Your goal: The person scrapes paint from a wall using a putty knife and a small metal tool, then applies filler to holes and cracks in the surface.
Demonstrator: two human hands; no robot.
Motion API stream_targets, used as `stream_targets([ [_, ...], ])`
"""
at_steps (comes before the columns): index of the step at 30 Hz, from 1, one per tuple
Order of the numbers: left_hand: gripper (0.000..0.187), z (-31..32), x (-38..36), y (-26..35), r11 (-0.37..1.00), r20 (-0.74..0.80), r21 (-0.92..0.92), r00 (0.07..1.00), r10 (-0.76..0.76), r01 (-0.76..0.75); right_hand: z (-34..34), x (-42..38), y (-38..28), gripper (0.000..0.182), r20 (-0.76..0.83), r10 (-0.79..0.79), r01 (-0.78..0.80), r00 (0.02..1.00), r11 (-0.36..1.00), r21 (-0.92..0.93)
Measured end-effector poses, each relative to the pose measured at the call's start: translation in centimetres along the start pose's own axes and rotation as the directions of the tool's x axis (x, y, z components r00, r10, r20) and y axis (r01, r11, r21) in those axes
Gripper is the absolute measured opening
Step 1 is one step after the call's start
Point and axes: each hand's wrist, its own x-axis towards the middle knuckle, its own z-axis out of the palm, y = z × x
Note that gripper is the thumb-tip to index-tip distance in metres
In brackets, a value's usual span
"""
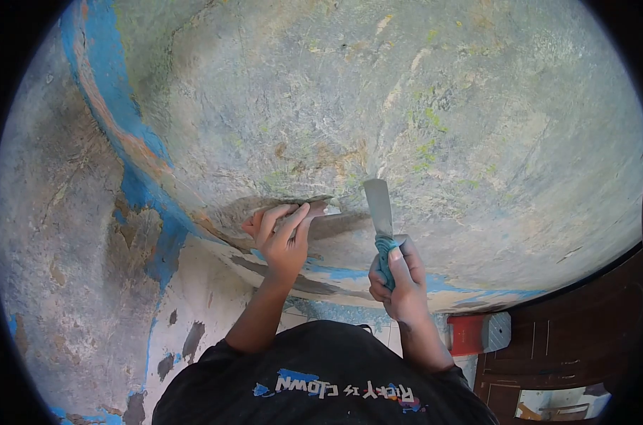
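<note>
A scraper [379,205] with a flat metal blade and a teal wrapped handle is in my right hand [401,275], its fingers closed round the handle. The blade points up and lies close to the worn grey wall [300,92]; whether it touches cannot be made out. To its left, my left hand [284,237] pinches a small, pale, flat piece [326,211] with a shiny face, near the lower part of the wall. Part of that piece is hidden by the fingers.
Blue paint strips [140,185] and peeling patches run down the left side. A red object [469,334] stands at the lower right beside dark brown wooden furniture [569,319]. White tiles show below the wall.
</note>
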Motion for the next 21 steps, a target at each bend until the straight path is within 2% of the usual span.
stream_targets([
  [4, 0.031, -0.1, 0.1, 0.2, 1.0, 0.002, -0.004, 1.0, -0.003, 0.003, 0.0, -0.2, 0.7, 0.019, -0.038, -0.004, 0.005, 0.999, 1.0, 0.026],
  [10, 0.033, 0.4, -0.3, 0.2, 0.999, -0.016, -0.026, 1.0, -0.024, 0.023, 0.4, 0.6, -0.1, 0.019, 0.025, 0.027, -0.027, 0.999, 1.0, 0.009],
  [13, 0.033, 0.2, -0.4, 0.4, 0.999, 0.0, -0.026, 1.0, -0.027, 0.027, 0.9, 1.0, 0.1, 0.019, 0.042, -0.007, 0.007, 0.999, 1.0, 0.013],
  [21, 0.034, 0.1, -0.4, 0.6, 0.999, -0.009, -0.011, 0.999, -0.032, 0.032, 1.1, 0.9, -0.1, 0.02, -0.012, 0.013, -0.013, 1.0, 1.0, 0.003],
])
